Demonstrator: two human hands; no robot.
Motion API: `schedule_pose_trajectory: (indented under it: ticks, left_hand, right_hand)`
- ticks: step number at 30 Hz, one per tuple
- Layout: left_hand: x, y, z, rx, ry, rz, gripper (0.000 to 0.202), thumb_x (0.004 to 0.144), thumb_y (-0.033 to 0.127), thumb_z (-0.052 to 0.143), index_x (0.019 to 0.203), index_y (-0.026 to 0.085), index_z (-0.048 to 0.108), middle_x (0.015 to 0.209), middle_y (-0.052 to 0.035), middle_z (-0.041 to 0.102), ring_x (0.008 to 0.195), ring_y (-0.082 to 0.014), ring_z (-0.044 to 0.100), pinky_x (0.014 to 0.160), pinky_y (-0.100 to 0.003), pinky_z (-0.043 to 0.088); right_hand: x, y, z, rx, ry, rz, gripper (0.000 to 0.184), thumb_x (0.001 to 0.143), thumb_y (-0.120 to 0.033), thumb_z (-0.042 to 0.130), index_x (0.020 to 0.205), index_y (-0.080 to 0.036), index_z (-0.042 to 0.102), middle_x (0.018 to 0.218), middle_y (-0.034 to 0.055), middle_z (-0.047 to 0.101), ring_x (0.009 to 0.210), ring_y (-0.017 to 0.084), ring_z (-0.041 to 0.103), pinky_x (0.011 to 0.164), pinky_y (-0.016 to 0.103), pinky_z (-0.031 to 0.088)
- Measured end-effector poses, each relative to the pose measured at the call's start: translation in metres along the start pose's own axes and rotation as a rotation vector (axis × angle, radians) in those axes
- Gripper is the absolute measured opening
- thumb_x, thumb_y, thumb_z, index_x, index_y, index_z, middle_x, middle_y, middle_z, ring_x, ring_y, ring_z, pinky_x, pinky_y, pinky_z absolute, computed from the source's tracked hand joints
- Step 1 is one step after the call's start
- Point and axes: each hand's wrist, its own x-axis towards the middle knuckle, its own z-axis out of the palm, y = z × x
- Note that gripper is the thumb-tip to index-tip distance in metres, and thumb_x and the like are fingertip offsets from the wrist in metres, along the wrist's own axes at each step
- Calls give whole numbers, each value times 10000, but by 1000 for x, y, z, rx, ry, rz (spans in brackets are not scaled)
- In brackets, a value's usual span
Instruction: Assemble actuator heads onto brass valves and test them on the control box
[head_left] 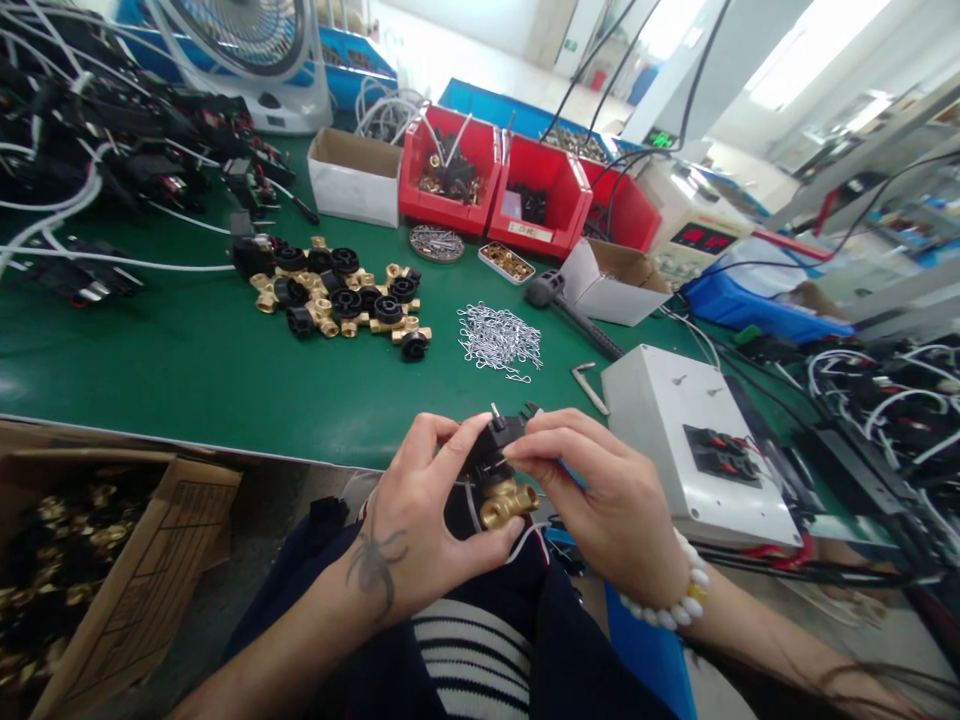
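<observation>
Just in front of the bench edge, my left hand (420,510) is closed around a brass valve (506,503) fitted to a black actuator housing (504,432) with a white cable. My right hand (592,490) has its thumb and forefinger pinched together at the side of the black housing. Whatever sits between those fingertips is too small to make out, though a thin metal piece shows beside them. Beyond my hands lies a pile of silver spring clips (499,338). Brass valves with black caps (345,300) are clustered to the left of it.
Red bins (450,170) and a white carton (354,175) line the back. A black-headed hammer (570,310) and a hex key (590,388) lie on the green bench (180,365). At right stands a white control box (675,440); cabled black units (142,140) are heaped left.
</observation>
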Motion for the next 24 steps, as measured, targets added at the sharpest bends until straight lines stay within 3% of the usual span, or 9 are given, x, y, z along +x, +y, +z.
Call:
schedule_pose_trajectory:
  ticks: [2,6,8,10,13,16,20,22,24]
  left_hand:
    - [0,-4,3,-50,-20,-19,674,761,357,714,1366,140,513,1096,-78,526,992,-203,594,883,-357,581]
    - [5,-10,8,-144,-7,-60,667,778,368,713,1382,168,512,1121,-77,517,1027,-210,589,912,-392,572]
    - [7,-12,10,-171,5,-86,664,782,375,710,1381,164,514,1131,-80,518,1052,-219,585,939,-409,563]
    - [8,-14,12,-186,11,-103,673,784,383,709,1388,163,510,1142,-80,518,1072,-222,580,964,-414,552]
    - [8,-15,13,-195,11,-105,679,787,383,710,1398,170,505,1154,-77,511,1090,-220,573,983,-410,542]
    - [7,-16,11,-211,-1,-115,679,790,383,711,1399,163,505,1147,-76,507,1085,-218,576,981,-409,545]
    - [7,-17,9,-234,-5,-137,689,790,388,709,1404,160,495,1145,-77,503,1081,-219,583,946,-389,563]
    - [7,-17,9,-238,-11,-138,684,790,389,708,1402,168,497,1149,-76,501,1084,-221,584,934,-384,570]
    - [7,-18,10,-243,-14,-137,681,790,394,708,1400,176,500,1149,-74,501,1085,-224,584,925,-385,575]
  right_hand:
    - [-4,9,-5,-2,-41,76,119,936,-156,609,1021,-205,677,913,33,709,850,149,693,792,263,583]
    - [-13,42,-21,-233,-166,312,692,893,-434,664,1484,-182,409,1247,163,653,1122,288,665,930,449,575]
    - [-18,57,-25,-472,-391,393,863,803,-500,741,1496,-108,409,1376,260,564,1273,391,570,995,527,527]
    - [-21,64,-25,-654,-631,446,937,720,-503,815,1465,-57,464,1361,304,561,1265,439,563,994,535,520]
    - [-21,60,-22,-776,-773,443,946,703,-511,827,1461,-59,489,1221,275,641,1113,414,647,918,498,554]
    - [-23,51,-17,-820,-793,385,864,738,-461,800,1440,-45,516,1129,259,666,1039,406,661,864,493,563]
    - [-34,45,-17,-714,-775,373,615,805,-246,662,1356,11,563,1040,227,683,939,345,685,830,456,567]
    - [-36,42,-27,-611,-664,388,450,822,-193,567,1237,-30,627,1001,193,696,868,303,695,798,431,571]
    - [-31,35,-42,-512,-431,395,317,857,-202,508,1134,-121,639,965,146,702,821,272,693,755,406,569]
